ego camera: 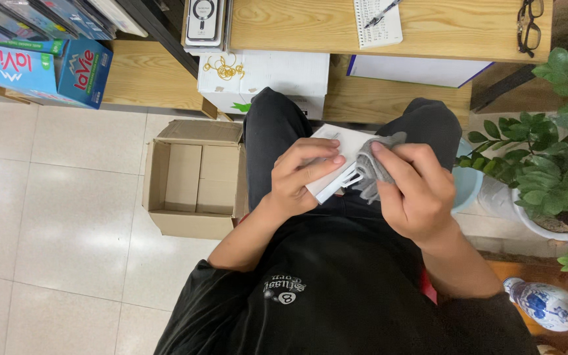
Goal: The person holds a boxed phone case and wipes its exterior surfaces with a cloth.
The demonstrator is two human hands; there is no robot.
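White box (331, 161) lies gripped in left-hand fingers (310, 162), grey cloth (373, 165) pressed against it.

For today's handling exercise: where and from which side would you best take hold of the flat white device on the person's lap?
Probably by the long edges of the flat white device, coming from its left side as the left hand does: it is thin and flat, and the right hand presses a grey cloth on its right end.

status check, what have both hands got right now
Left hand grips white flat device over lap. Right hand presses grey cloth against its edge. Nothing between hands; open cardboard box beside left knee.
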